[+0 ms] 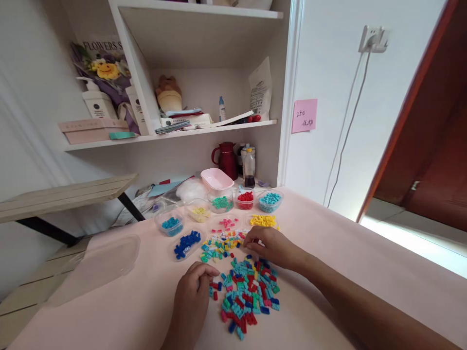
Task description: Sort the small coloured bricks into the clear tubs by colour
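Fingers of the right hand (272, 247) curl down onto the far side of a loose heap of small multicoloured plastic bricks (246, 294) near the middle of the pink-covered bench (365, 262); whether they pinch a brick cannot be told. The left hand (193, 291), fingers bent, touches the heap's near-left fringe. Beyond lie sorted piles: blue bricks (187, 244), yellow bricks (262, 221), and clear plastic cups of red bricks (245, 198) and teal bricks (270, 200) toward the far edge. A careless sweep of either wrist could scatter the heap into the sorted piles or tip a cup.
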`<state>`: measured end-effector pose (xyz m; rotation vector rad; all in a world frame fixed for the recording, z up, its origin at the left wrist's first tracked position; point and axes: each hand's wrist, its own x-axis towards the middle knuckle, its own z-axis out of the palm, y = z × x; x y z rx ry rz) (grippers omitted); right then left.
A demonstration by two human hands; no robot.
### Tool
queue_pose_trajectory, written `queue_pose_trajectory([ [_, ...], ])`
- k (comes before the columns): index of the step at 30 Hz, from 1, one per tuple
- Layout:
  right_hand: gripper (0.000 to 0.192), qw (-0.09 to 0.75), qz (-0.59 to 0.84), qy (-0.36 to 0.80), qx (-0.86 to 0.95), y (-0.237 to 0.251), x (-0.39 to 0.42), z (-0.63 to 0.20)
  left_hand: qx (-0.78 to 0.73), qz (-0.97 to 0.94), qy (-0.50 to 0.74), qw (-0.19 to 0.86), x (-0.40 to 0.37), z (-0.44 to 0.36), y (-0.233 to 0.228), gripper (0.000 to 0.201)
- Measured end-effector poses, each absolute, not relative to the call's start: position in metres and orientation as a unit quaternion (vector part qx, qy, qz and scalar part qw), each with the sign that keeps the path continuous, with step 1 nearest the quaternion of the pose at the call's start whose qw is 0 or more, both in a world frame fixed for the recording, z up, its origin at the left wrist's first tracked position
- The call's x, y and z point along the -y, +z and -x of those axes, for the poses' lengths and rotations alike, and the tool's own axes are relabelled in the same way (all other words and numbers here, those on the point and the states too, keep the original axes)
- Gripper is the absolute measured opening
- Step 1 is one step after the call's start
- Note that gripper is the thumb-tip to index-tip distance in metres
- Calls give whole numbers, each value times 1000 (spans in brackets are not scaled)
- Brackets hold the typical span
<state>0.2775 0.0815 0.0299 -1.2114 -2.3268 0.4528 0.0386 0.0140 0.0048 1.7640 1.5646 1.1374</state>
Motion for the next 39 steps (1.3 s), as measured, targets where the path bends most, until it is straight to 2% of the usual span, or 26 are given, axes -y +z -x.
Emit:
queue_pose_trajectory([
  [3, 24, 266, 406, 85, 870, 23, -81, -271, -572, -642, 450, 242, -14, -39, 3, 30],
  [7, 33, 233, 384, 40, 892, 12, -79, -262, -585, -641, 446, 218, -15, -39, 1, 36],
  [10, 31, 223, 368, 62, 900, 11, -76, -259, -596, -655, 417, 204, -14, -39, -1, 40],
  [13, 34, 251, 377, 75, 888, 14, -74, -258, -597, -682, 388, 166, -13, -39, -4, 41],
  [23, 26, 227, 519, 85, 820, 17, -86, -273, -591, -745, 291, 100, -11, -40, -1, 42],
  [33, 25, 200, 489, 81, 845, 12, -84, -269, -586, -761, 266, 84, -9, -43, -1, 43],
  [36, 28, 225, 490, 103, 836, 14, -85, -272, -583, -764, 265, 84, -10, -42, -2, 43],
  [39, 21, 220, 475, 154, 838, 18, -85, -274, -578, -767, 266, 81, -11, -41, -4, 42],
])
